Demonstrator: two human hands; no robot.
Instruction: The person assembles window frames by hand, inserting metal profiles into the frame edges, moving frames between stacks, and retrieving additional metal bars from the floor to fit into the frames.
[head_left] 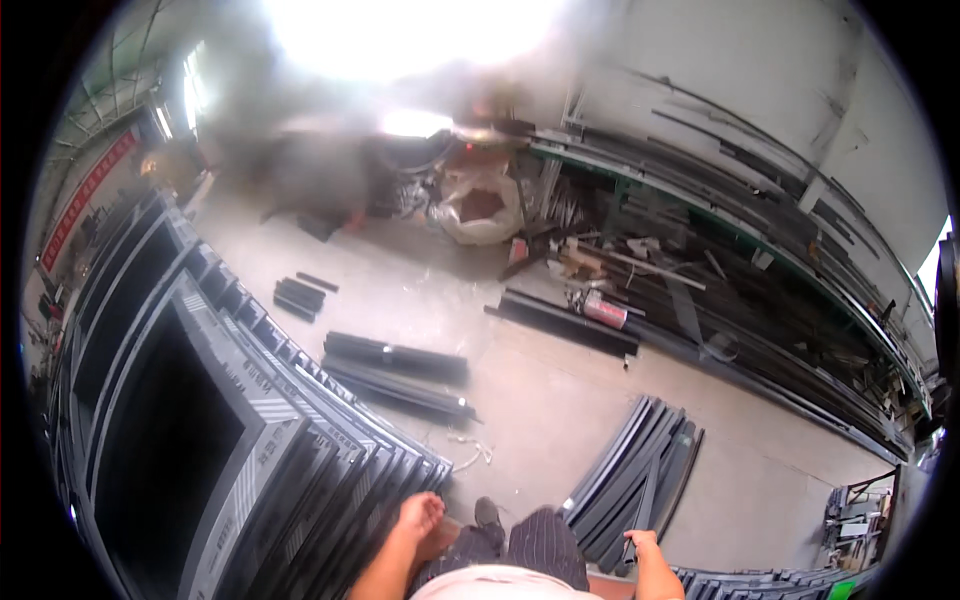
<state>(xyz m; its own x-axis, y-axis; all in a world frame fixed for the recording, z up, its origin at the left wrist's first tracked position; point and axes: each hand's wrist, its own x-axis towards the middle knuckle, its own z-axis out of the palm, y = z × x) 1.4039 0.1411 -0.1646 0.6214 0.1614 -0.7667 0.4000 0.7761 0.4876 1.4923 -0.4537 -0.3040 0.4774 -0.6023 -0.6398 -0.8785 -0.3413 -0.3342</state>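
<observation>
My left hand (422, 515) hangs beside the stack of dark frames (350, 490), its fingers curled in and nothing visible in them. My right hand (643, 541) is closed around the near end of a long dark grey profile bar (649, 493). That bar slants away from me over a pile of similar dark profile bars (617, 470) on the floor. The framed panels at my left stand on edge in a long row, wrapped along their borders with printed grey film. My legs in striped dark trousers (545, 540) show between my hands.
Bundles of dark profiles (395, 360) and some short pieces (298, 296) lie on the pale floor (540, 390) ahead. A long rack of bars (760, 240) runs along the right wall. A large white sack (482, 210) stands at the back. More wrapped frames (760, 583) line the lower right.
</observation>
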